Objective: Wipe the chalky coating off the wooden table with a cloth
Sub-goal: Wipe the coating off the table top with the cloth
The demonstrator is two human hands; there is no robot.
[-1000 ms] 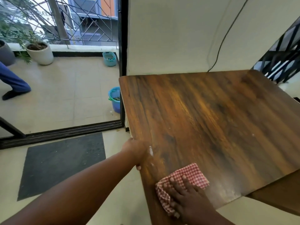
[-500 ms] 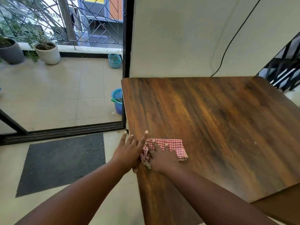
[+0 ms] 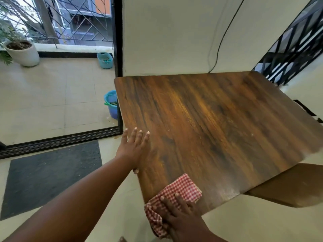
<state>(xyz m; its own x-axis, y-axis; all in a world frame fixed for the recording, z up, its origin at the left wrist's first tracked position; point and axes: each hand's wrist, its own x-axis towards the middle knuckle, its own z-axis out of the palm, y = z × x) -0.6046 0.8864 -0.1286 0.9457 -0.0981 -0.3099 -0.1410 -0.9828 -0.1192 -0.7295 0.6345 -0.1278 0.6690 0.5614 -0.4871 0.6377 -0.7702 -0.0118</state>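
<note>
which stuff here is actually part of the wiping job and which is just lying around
Part of the job:
- wooden table
- red checked cloth, pressed on the table's near corner
- right hand, on the cloth
- left hand, flat at the table's left edge

Just lying about:
- dark floor mat
- blue bucket
- teal basket
- white plant pot
- black cable on the wall

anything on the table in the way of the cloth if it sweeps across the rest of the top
Nothing visible does. The cloth sits under the right hand at the near corner; only the left hand rests at the table left edge.

Single head-worn view, looking forward and down, close over table (image 3: 218,123)
</note>
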